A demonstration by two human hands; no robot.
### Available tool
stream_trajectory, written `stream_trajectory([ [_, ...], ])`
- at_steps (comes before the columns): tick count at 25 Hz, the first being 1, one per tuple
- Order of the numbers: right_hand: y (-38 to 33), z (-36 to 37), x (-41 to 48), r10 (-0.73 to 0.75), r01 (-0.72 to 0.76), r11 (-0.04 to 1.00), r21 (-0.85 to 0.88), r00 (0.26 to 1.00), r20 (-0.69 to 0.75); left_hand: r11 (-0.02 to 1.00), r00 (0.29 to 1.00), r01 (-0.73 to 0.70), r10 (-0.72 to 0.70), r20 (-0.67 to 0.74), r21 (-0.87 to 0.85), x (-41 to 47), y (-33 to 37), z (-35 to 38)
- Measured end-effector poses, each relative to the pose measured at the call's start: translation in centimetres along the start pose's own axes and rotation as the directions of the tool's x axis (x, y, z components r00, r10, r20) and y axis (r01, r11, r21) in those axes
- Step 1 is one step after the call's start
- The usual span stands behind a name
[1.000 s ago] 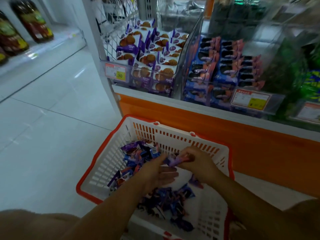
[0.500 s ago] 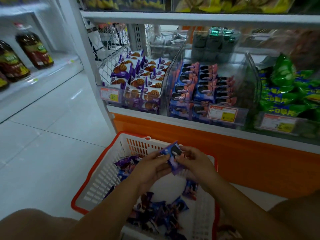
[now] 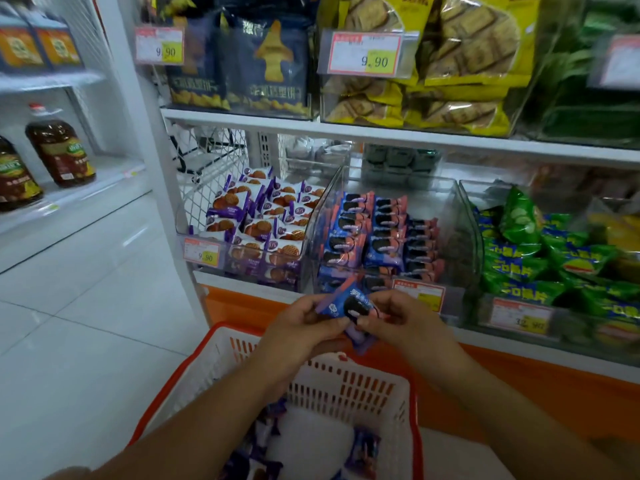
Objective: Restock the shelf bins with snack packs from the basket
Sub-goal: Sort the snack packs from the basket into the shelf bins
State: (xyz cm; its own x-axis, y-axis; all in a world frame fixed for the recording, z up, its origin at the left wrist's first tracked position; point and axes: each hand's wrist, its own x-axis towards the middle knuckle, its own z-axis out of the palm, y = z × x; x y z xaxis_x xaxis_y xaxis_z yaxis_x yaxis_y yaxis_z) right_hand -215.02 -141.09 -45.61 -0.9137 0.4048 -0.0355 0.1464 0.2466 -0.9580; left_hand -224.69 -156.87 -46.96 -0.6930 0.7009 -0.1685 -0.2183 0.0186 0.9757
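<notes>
Both hands hold a small stack of blue-and-pink cookie snack packs point(image 3: 351, 306) above the basket. My left hand point(image 3: 304, 327) grips the stack's left end, and my right hand point(image 3: 398, 317) pinches its right end. Just behind them stands the clear shelf bin point(image 3: 450, 216) with rows of the same blue-and-pink packs point(image 3: 377, 233). Below my forearms sits the white basket with a red rim point(image 3: 221, 344), holding several more dark blue and purple packs point(image 3: 363, 455).
Left of that bin, another bin point(image 3: 263, 265) holds purple waffle-cookie packs; to the right, green chip bags point(image 3: 540, 251). An upper shelf carries yellow and dark snack bags point(image 3: 446, 57). Oil bottles point(image 3: 60, 152) stand on a far-left shelf. White tiled floor point(image 3: 86, 323) lies left of the basket.
Both hands have lifted the packs out of the basket and up toward the front of the blue-and-pink bin. My view has tilted upward, showing the upper shelf.
</notes>
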Motion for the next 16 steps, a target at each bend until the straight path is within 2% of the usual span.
stream_trajectory([
  [2, -2.0, -2.3, 1.4, -0.087, 0.075, 0.994, -0.073, 0.98, -0.176, 0.94, 0.979, -0.139, 0.178, -0.099, 0.31, 0.7, 1.9, -0.2],
  [3, -2.9, -3.7, 2.4, -0.124, 0.094, 0.988, -0.123, 0.955, -0.271, 0.834, 0.946, -0.2, 0.301, -0.121, 0.514, 1.1, 2.5, -0.8],
  [4, -3.5, -5.0, 3.5, -0.154, 0.09, 0.975, -0.203, 0.934, -0.324, 0.68, 0.908, -0.23, 0.408, -0.098, 0.696, 1.6, 2.7, -1.5],
  [5, -3.8, -6.1, 4.6, -0.167, 0.065, 0.95, -0.305, 0.932, -0.322, 0.515, 0.881, -0.23, 0.471, -0.049, 0.825, 2.1, 2.6, -2.2],
  [6, -3.8, -6.9, 5.8, -0.146, 0.018, 0.914, -0.406, 0.947, -0.286, 0.385, 0.88, -0.201, 0.475, -0.007, 0.901, 2.7, 2.3, -2.8],
  [9, -2.5, -7.3, 9.2, 0.019, -0.076, 0.777, -0.625, 0.995, -0.097, 0.172, 0.918, -0.135, 0.394, 0.057, 0.976, 4.2, 0.7, -3.9],
  [11, -2.1, -6.8, 10.4, 0.073, -0.065, 0.76, -0.647, 0.997, -0.015, 0.116, 0.909, -0.157, 0.405, 0.098, 0.981, 4.5, 0.2, -4.2],
  [16, -1.6, -5.0, 11.3, 0.081, -0.08, 0.788, -0.61, 0.996, -0.026, 0.151, 0.889, -0.2, 0.443, 0.114, 0.968, 4.8, 0.0, -4.7],
])
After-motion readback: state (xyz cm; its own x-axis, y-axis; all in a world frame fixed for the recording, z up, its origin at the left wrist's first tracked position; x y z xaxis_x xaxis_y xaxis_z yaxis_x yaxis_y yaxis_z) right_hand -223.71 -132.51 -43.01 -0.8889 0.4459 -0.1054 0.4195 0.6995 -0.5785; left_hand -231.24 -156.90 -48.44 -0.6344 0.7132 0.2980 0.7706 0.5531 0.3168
